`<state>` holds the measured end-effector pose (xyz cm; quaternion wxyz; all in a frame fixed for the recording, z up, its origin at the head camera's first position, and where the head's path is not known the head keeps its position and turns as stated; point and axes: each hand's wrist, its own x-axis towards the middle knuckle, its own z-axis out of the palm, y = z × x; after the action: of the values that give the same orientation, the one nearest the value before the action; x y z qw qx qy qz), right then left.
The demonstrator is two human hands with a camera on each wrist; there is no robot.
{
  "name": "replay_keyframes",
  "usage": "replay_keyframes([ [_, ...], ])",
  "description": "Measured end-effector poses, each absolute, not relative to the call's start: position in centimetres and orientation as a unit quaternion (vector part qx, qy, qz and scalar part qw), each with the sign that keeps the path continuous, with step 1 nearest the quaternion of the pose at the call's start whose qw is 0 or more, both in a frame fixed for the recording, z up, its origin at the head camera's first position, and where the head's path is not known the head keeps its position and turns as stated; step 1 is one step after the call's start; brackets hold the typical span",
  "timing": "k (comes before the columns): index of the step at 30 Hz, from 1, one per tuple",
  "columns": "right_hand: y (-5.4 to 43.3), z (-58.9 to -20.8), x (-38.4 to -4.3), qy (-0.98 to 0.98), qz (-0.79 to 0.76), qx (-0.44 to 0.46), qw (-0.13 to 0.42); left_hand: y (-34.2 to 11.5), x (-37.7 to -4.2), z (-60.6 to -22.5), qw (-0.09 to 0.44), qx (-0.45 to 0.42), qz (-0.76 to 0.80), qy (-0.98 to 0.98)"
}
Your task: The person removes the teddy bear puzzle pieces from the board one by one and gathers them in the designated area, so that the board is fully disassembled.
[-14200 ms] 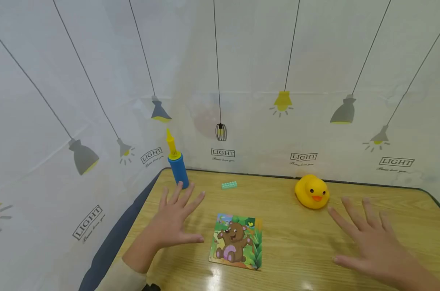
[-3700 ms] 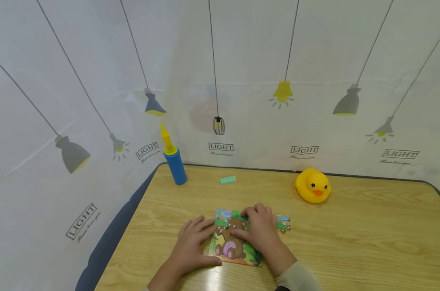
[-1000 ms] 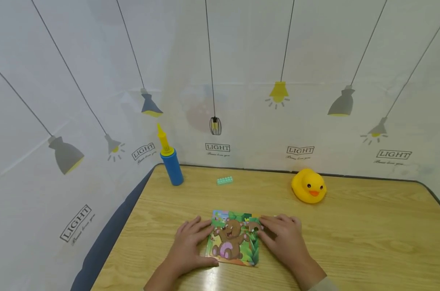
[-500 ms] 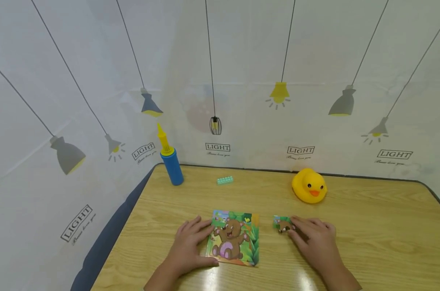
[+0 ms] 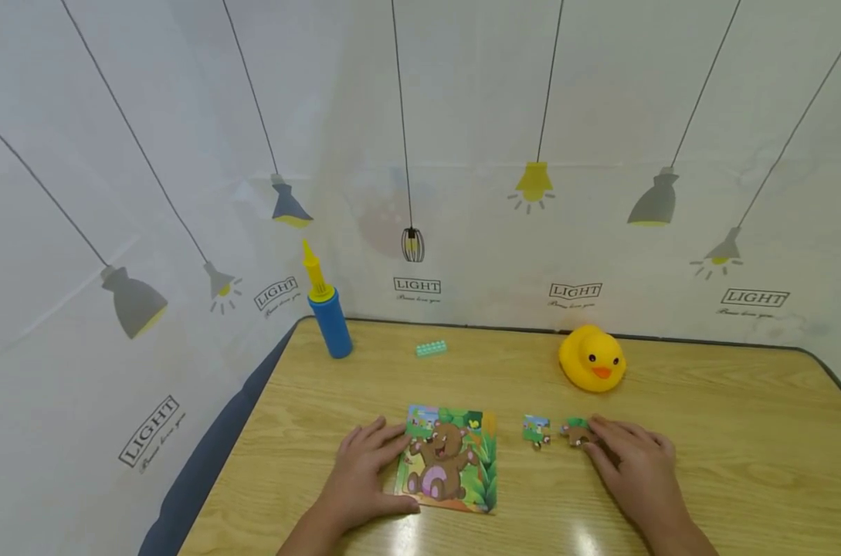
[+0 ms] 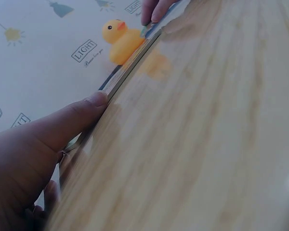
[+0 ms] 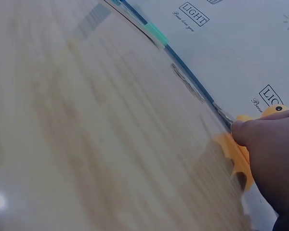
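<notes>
A square bear picture puzzle lies flat on the wooden table in the head view. My left hand rests at its left side, fingertips on the left edge and thumb along the near edge; the left wrist view shows that thumb against the thin board. To the right of the board lies a loose jigsaw piece with blue sky and greenery. Just beyond it, my right hand pinches a second jigsaw piece, brown and green, close over the table. My fingers partly hide that piece.
Behind the right hand sits a yellow rubber duck. A mint toy brick lies toward the back, and a blue hand pump with a yellow nozzle stands upright at the back left. The table meets a lamp-printed wall covering.
My right hand carries a piece rightward from the board's upper right corner, past the loose piece. Much earlier, both hands were spread apart and no loose pieces showed. Lately the left hand stays put.
</notes>
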<state>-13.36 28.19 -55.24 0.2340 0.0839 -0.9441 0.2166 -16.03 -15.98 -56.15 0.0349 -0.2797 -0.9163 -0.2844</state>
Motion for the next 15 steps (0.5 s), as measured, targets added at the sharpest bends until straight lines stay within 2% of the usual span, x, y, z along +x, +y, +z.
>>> replay_keyframes([
  [15,28.89,-55.50,-13.32,-0.955,0.221,0.051,0.191,-15.98,-16.05,-56.27,0.041,-0.281,-0.281,-0.917],
])
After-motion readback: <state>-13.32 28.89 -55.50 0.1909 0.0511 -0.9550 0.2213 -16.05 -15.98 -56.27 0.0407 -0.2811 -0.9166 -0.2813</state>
